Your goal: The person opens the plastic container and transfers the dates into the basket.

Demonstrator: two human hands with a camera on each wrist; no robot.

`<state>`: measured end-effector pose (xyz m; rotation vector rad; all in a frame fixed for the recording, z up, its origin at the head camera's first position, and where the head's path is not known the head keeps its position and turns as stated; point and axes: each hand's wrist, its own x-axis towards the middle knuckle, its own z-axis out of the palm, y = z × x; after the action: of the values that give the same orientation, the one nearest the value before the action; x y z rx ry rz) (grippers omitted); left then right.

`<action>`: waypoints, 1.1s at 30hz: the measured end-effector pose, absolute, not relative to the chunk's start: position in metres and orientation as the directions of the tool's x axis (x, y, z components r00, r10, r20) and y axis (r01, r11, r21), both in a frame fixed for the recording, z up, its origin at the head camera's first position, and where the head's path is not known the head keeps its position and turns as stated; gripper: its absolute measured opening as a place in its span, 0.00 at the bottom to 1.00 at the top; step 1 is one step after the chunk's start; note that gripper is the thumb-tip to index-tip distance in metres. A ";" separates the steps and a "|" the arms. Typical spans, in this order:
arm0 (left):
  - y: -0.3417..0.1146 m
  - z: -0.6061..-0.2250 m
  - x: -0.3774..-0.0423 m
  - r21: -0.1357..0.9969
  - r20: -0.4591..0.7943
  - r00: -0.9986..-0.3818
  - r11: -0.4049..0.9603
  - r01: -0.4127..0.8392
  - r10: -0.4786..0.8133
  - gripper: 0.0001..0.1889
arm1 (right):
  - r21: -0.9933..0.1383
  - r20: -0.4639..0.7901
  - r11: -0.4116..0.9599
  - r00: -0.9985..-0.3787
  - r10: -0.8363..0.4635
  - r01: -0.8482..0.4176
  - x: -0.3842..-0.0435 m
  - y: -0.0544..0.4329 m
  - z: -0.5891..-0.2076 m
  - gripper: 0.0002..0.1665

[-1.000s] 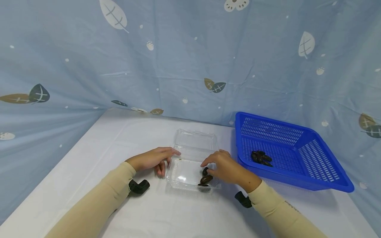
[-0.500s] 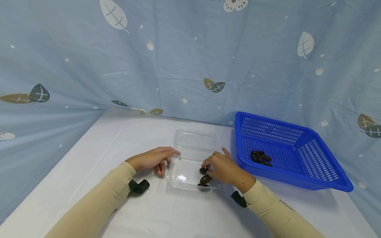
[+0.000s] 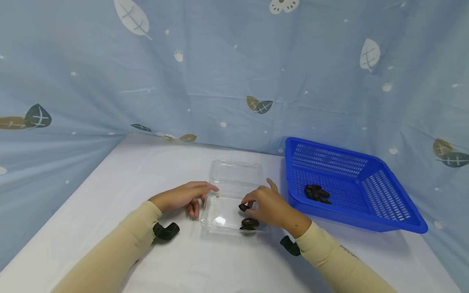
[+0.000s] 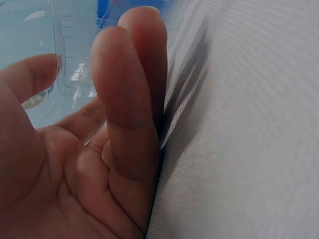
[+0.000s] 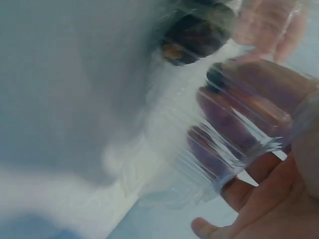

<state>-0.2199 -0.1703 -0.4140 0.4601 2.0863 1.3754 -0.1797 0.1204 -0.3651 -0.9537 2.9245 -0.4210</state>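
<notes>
A clear plastic clamshell box (image 3: 221, 209) lies unfolded on the white table, its lid (image 3: 236, 171) spread toward the back. My right hand (image 3: 269, 207) reaches into the base and pinches a dark brown, date-like oval (image 3: 243, 207) between thumb and fingers. Two similar ovals (image 3: 250, 222) lie at the front right of the base. In the right wrist view the fingers (image 5: 234, 119) show through the clear wall, near a dark oval (image 5: 199, 37). My left hand (image 3: 185, 199) rests at the box's left side, fingers relaxed; its fingertips (image 4: 117, 55) stand near the clear wall in the left wrist view.
A blue slotted basket (image 3: 351, 221) stands at the right, with several dark ovals (image 3: 316, 192) in its front left part. Black curved pieces sit by the left cuff (image 3: 166, 232) and right cuff (image 3: 290, 245). A patterned blue curtain (image 3: 220, 81) hangs behind the table.
My right hand has closed its fingertips on one oval and shifted it left and slightly up, apart from the other two. The left hand stays at the box's side. The head view has shifted slightly.
</notes>
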 end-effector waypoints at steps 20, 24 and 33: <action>-0.173 -0.413 -0.216 0.926 -0.257 -0.765 0.377 -0.019 0.591 0.25 | -0.384 0.363 0.810 -0.879 -0.309 -0.443 -0.184 0.213 -0.307 0.16; -0.174 -0.414 -0.216 0.929 -0.254 -0.762 0.370 -0.020 0.596 0.24 | -0.406 0.280 0.847 -0.928 -0.243 -0.344 -0.191 0.238 -0.308 0.17; -0.172 -0.413 -0.215 0.927 -0.249 -0.761 0.376 -0.007 0.600 0.23 | -0.416 0.112 0.878 -0.971 -0.210 -0.238 -0.209 0.272 -0.322 0.17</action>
<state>-0.2148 -0.1720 -0.4134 0.5089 2.0760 1.4015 -0.2087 0.2719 -0.3222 -0.3712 3.1052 -0.7001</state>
